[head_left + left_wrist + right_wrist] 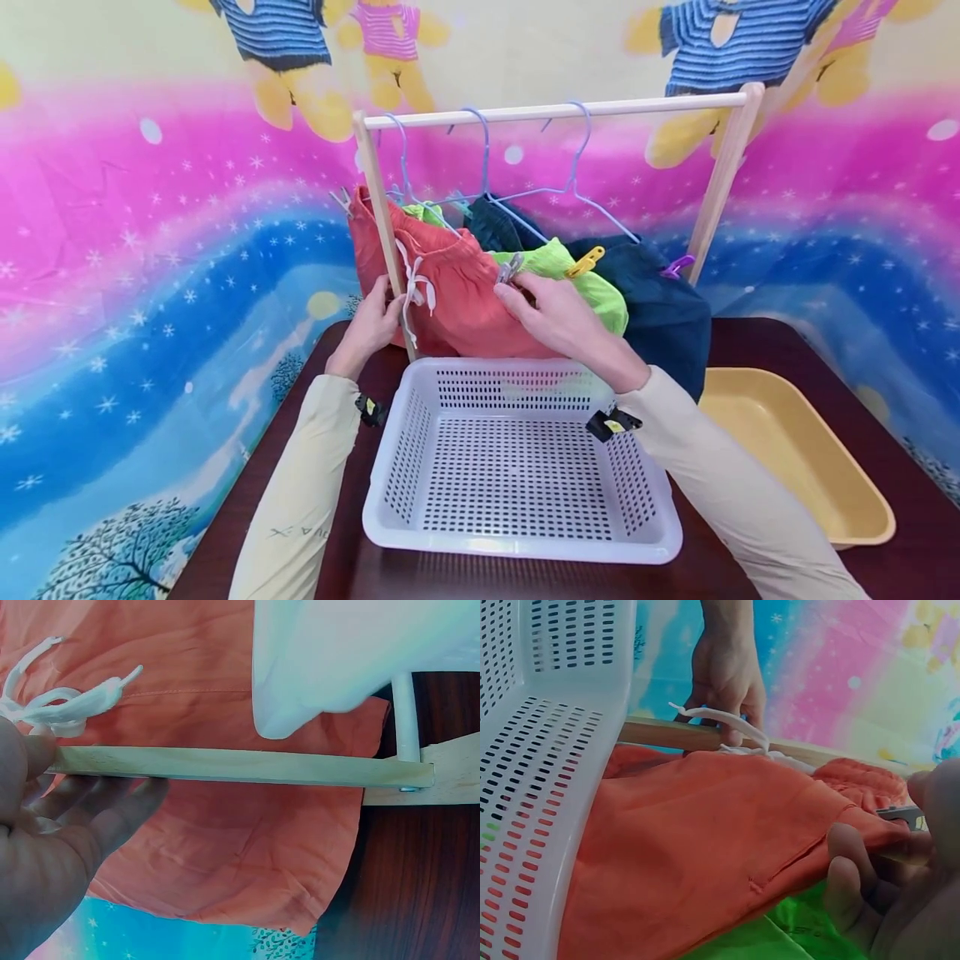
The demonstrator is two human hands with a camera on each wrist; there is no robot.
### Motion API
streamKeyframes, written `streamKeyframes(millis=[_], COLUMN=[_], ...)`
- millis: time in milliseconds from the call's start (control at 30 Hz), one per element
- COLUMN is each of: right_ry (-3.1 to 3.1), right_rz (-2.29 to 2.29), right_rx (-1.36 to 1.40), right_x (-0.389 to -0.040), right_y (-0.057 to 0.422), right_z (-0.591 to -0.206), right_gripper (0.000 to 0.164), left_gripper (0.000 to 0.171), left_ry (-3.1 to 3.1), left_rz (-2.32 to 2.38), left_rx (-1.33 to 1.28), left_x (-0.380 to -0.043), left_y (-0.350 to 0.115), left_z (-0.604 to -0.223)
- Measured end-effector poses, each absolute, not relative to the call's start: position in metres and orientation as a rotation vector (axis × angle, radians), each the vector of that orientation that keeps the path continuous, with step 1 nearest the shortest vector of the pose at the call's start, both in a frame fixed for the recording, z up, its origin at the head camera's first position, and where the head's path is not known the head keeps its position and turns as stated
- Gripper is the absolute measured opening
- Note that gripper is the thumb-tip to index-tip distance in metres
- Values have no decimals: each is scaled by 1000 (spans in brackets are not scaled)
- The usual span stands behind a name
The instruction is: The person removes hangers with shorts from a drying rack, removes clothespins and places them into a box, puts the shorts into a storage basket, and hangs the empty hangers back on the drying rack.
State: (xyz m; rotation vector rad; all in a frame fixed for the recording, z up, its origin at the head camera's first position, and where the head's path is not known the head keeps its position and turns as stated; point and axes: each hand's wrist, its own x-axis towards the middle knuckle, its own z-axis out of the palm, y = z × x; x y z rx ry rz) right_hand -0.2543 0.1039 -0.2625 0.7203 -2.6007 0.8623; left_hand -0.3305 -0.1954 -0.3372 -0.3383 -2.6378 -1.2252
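Note:
Red shorts (461, 304) with a white drawstring (413, 282) hang from a blue hanger (405, 162) on a small wooden rack (555, 111). My left hand (369, 327) grips the rack's left front post (255, 763), thumb on one side and fingers behind, beside the shorts. At the shorts' right waist corner, my right hand (562, 317) pinches a grey clothespin (510, 267); the clip is partly hidden by the fingers in the right wrist view. Another grey clothespin (342, 200) sits at the left waist corner.
Behind hang green shorts (607, 296) with a yellow clothespin (585, 262) and dark blue shorts (667, 308) with a purple clothespin (677, 267). A white perforated basket (521, 546) stands in front. A yellow tub (780, 442) lies at the right on the dark table (360, 550).

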Motion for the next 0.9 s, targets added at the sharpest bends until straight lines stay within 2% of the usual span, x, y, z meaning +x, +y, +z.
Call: streamKeyframes(millis=[400,900], right_ry=[-2690,-2481], right_rz=[843,728], right_rx=[698,818], right_x=[-269,-273], right_y=[91,95], right_z=[-269,-265], right_gripper=[47,25], left_gripper=[39,38], left_ry=[-2631,-2637], left_rz=[-1200,-1160], left_rx=[-356,-314], left_x=[-329,-330], left_y=[-194,-194], left_z=[-336,-335])
